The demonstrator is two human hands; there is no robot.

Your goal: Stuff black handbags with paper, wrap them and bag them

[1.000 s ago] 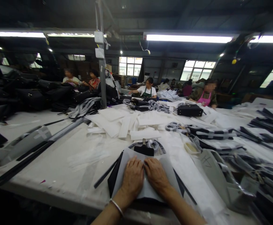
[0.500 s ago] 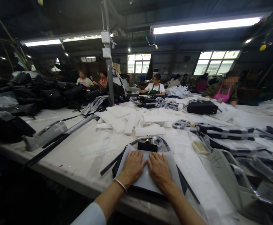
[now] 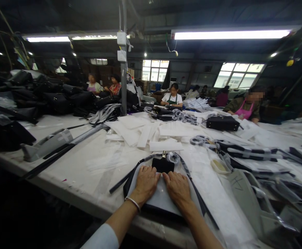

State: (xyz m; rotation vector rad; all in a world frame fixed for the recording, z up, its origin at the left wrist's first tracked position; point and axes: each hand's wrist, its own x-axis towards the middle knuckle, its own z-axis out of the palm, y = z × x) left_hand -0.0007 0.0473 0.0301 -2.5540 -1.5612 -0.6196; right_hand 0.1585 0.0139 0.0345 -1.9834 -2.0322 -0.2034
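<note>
A black handbag [image 3: 163, 211] lies at the table's front edge with a translucent white sheet [image 3: 163, 195] over its front. My left hand [image 3: 146, 183] is on the sheet's upper left part, fingers curled over the edge and thumb pointing inward. My right hand [image 3: 178, 186] mirrors it on the upper right, its thumb close to the left one. Between and beyond the hands stands a black flap [image 3: 163, 165] with a gold-coloured clasp [image 3: 164, 154]. A coil of wrapped strap [image 3: 173, 158] lies beside the clasp. The fingertips of both hands are partly hidden.
White sheets [image 3: 140, 133] lie scattered beyond the bag. Grey-green bag pieces [image 3: 252, 193] and wrapped black straps [image 3: 246, 150] crowd the right. Long black strips [image 3: 49, 160] lie left, near a heap of black bags [image 3: 55, 102]. A metal post [image 3: 124, 83] rises behind; co-workers sit farther back.
My fingers have gone from lying flat on the sheet to curling at its upper edge. The sheet's upper corners no longer stick out; its outline now looks rounded.
</note>
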